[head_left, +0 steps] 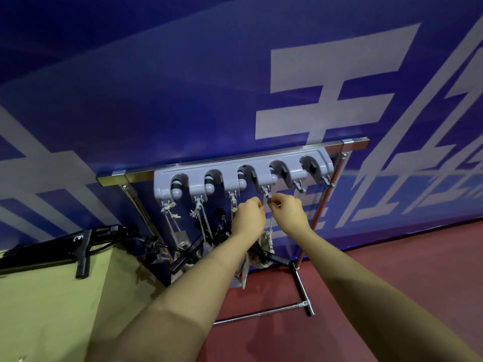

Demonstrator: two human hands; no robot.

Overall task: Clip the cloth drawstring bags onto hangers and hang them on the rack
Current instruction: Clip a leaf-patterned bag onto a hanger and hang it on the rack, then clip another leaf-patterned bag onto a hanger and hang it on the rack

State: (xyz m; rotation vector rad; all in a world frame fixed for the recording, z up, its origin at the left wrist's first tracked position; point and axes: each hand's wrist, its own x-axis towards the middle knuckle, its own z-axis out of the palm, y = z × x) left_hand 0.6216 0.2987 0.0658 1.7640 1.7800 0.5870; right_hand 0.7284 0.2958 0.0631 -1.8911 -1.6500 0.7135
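Note:
A grey plastic holder (235,173) with several slots and small hooks is fixed to the chrome rack (261,155). Cloth drawstring bags hang by their cords from the left hooks (170,207). Both my hands are raised to the fourth hook (267,195). My left hand (249,215) pinches a drawstring cord just left of that hook. My right hand (288,214) pinches the cord right below the hook. The beige bag (267,240) on that cord dangles between my wrists, partly hidden by my left forearm.
A blue banner wall (183,87) stands right behind the rack. The rack's chrome legs (300,280) rest on red floor at lower right. A yellow-green table (52,296) with a black clamp and tripod gear (83,246) sits at left. Two right hooks (299,184) hang bare.

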